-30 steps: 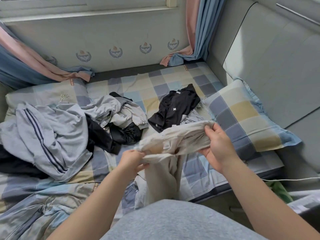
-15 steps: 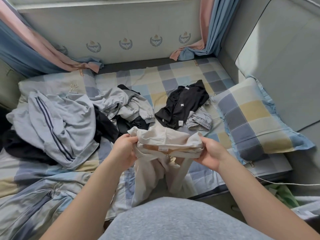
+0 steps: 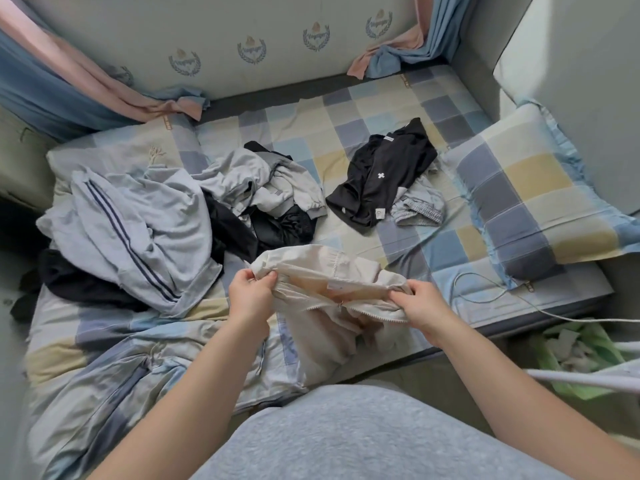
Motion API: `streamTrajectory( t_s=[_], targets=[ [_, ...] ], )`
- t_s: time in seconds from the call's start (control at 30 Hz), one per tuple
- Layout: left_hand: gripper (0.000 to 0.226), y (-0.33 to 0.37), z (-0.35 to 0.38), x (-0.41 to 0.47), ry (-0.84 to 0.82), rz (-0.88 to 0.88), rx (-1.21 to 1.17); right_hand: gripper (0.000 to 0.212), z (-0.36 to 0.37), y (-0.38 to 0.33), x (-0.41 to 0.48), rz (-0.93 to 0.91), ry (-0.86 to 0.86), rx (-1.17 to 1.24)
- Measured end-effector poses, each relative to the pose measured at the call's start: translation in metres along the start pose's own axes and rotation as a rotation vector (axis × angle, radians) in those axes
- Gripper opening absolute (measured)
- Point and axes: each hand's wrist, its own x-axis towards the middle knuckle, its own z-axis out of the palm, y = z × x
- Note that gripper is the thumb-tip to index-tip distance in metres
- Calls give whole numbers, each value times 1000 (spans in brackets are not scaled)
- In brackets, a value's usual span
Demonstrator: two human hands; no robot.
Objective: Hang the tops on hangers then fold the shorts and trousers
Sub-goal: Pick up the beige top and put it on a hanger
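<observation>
I hold a cream zip-up top (image 3: 332, 275) above the near edge of the bed. My left hand (image 3: 251, 294) pinches its left end and my right hand (image 3: 420, 306) grips its right end by the zipper; the rest hangs down between my arms. Further back on the bed, a black garment (image 3: 381, 174) with a small white cross lies flat, partly over a grey striped piece (image 3: 419, 206). A heap of grey and black clothes (image 3: 263, 195) sits in the middle. At the left lies a light grey garment (image 3: 138, 233) with dark stripes.
The checked bed sheet (image 3: 311, 129) runs back to a padded wall (image 3: 242, 26). A checked pillow (image 3: 533, 192) lies at the right, with a white cable (image 3: 485, 299) near it. Pink-blue curtains (image 3: 65, 84) hang at both corners. A green bag (image 3: 575, 355) and white rods (image 3: 581, 379) sit bottom right.
My hands have shifted along the cream top's upper edge and drawn it out wider between them. The camera has tilted further down over the bed.
</observation>
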Motion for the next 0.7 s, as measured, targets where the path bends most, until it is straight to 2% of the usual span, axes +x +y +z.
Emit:
streamTrajectory(
  t_s=[0.13, 0.23, 0.27, 0.37, 0.43, 0.57, 0.7],
  targets=[
    [11, -10, -18, 9, -12, -36, 30, 13, 25, 4, -22, -66, 173, 168],
    [10, -13, -41, 17, -59, -47, 79, 9, 49, 7, -44, -110, 292, 159],
    [9, -14, -51, 20, -72, 4, 134, 2, 59, 9, -53, -118, 333, 112],
    [16, -19, -89, 31, -85, 423, 562, 12, 94, 18, -78, -123, 442, -89],
    [17, -24, -118, 38, -92, 628, 754, 10, 123, 24, -96, -66, 447, -171],
    [20, -33, -161, 58, -120, 740, 927, 8, 173, 43, -125, 72, 520, -209],
    [19, -42, -182, 61, -201, 766, 962, 7, 197, 62, -159, 150, 619, -78]
  ],
)
